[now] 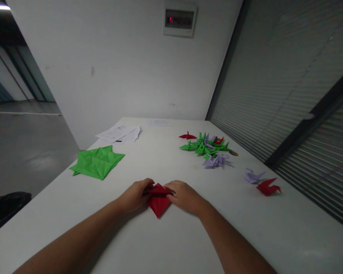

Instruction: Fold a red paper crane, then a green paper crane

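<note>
A folded red origami paper lies on the white table in front of me, one corner pointing toward me and a raised flap across its upper part. My left hand grips its left side, thumb and fingers closed on the edge. On the opposite side my right hand pinches the right edge of the same paper. The fingertips partly hide both side corners.
Green creased sheets lie at the left, with printed papers behind them. A pile of green, purple and red paper cranes sits at the back right. Nearer are a purple crane and a red crane. A black bin stands beyond the left edge.
</note>
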A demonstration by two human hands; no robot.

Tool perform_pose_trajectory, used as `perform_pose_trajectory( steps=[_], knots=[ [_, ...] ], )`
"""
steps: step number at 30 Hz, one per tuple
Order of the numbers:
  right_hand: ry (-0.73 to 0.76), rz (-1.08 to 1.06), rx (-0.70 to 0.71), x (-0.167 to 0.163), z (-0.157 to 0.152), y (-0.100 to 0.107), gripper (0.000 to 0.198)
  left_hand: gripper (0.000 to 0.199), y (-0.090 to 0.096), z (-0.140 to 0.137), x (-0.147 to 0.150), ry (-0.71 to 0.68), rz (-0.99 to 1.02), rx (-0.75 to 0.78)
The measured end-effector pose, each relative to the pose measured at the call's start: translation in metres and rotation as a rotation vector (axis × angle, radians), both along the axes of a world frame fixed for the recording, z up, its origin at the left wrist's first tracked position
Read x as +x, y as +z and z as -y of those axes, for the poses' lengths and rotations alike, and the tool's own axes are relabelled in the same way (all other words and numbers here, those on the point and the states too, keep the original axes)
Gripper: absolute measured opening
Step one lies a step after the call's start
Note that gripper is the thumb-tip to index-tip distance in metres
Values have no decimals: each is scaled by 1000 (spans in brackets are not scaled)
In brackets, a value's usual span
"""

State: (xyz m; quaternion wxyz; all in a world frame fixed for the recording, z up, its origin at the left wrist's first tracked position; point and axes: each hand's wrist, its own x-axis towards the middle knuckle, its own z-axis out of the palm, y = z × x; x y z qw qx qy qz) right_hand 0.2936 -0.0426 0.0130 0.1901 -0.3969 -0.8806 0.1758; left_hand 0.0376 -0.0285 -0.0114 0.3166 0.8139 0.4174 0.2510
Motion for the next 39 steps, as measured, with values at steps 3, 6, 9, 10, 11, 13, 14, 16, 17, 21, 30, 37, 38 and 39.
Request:
perform_pose_trajectory(
  steps=[3,6,9,10,11,13,14,16,17,21,30,37,38,39],
  knots=[
    [-46,-54,-1,-5,0,-7,44,46,-3,-1,1,5,27,-22],
    [-102,-134,26,-11,-1,-15,50,47,-3,0,0,14,9,4],
    [-154,-202,-6,-18,-3,-21,54,49,-2,0,0,31,-18,32],
    [-172,-216,-33,-19,-3,-22,54,48,-2,0,1,45,-23,37],
    [-191,-225,-58,-21,-3,-23,53,48,-2,1,1,63,-28,39],
    [-223,-238,-92,-24,-4,-24,50,46,-1,1,5,102,-40,35],
    [-234,-246,-105,-25,-4,-24,48,45,-1,2,7,121,-50,30],
    [-253,-256,-127,-27,-4,-25,45,43,1,2,11,159,-78,24],
    [-265,-256,-135,-28,-4,-25,44,43,1,2,13,174,-92,23],
    [-293,-214,-134,-31,-6,-25,42,47,2,2,19,216,-125,18],
    [-356,-109,-115,-32,-3,-22,44,48,2,4,16,247,-106,-23],
    [-371,1,-71,-32,-1,-17,32,45,0,2,15,250,-161,28],
    [-368,16,-57,-32,0,-16,32,44,1,3,15,251,-162,28],
    [-366,30,-39,-32,0,-17,31,43,1,3,15,252,-165,26]
  ],
)
